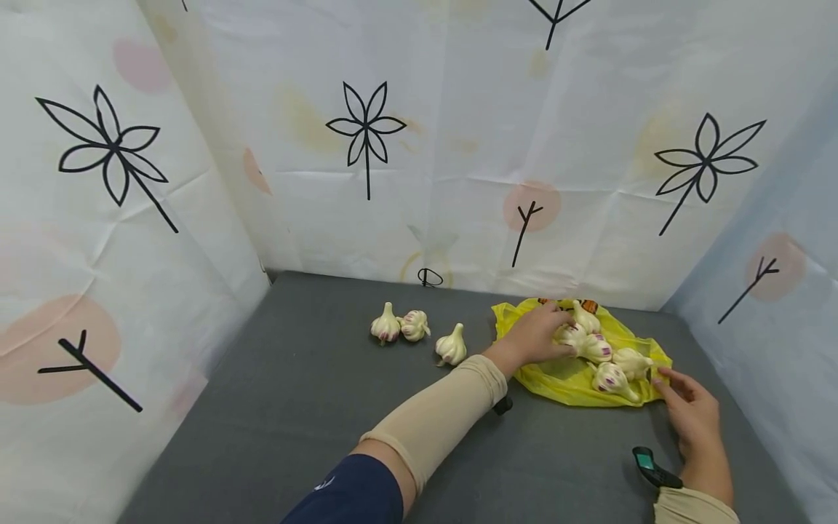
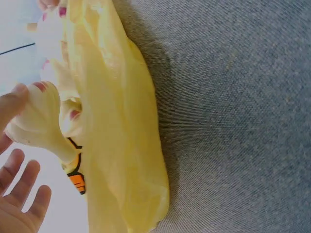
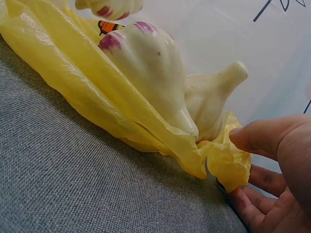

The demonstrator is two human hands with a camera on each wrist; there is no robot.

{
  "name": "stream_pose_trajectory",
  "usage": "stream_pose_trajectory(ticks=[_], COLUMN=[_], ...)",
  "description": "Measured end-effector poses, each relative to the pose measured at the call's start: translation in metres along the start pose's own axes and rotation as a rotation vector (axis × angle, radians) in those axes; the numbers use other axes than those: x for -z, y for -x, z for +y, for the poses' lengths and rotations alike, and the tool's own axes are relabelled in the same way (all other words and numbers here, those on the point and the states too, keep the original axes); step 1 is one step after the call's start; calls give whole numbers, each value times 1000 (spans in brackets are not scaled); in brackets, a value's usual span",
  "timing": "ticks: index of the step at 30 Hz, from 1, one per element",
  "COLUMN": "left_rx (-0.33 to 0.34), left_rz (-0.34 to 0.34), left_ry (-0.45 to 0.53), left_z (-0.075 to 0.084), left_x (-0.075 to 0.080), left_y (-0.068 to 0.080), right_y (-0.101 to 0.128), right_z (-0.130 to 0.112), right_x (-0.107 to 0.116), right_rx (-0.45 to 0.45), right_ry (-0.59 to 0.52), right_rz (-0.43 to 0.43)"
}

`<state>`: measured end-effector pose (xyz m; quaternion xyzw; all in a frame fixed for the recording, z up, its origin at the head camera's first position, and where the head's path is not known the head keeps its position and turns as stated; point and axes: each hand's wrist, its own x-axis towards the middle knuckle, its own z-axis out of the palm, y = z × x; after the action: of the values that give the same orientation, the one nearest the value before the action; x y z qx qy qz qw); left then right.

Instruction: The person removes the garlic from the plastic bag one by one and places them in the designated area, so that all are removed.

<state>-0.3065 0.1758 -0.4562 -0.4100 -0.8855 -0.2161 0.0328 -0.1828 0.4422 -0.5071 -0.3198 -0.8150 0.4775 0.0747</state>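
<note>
A yellow plastic bag (image 1: 556,389) lies spread on the dark grey table, with several white, purple-streaked garlic bulbs (image 1: 611,379) on it. My left hand (image 1: 538,335) reaches over the bag's left side. In the left wrist view its thumb and forefinger pinch one garlic bulb (image 2: 36,116), the other fingers held apart. My right hand (image 1: 694,411) is at the bag's right end. Its thumb and fingers pinch a crumpled yellow edge (image 3: 229,162) in the right wrist view, close beside two bulbs. An orange and black print shows on the bag's far side.
Left of the bag, two garlic bulbs (image 1: 386,324) sit side by side, and a third bulb (image 1: 451,346) stands nearer the bag. White patterned cloth (image 1: 452,145) hangs behind the table and along both sides.
</note>
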Motion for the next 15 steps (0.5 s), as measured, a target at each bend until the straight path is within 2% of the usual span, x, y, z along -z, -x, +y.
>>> stream_pose_trajectory(ticks=[8, 15], left_rx=[-3, -68], left_rz=[-20, 63], left_ry=[121, 148], left_z=[2, -1], left_x=[15, 23], left_y=[13, 27], right_y=[2, 2], right_z=[-3, 0], right_x=[0, 1], right_rx=[2, 13], right_ry=[14, 9], right_rz=[-1, 1])
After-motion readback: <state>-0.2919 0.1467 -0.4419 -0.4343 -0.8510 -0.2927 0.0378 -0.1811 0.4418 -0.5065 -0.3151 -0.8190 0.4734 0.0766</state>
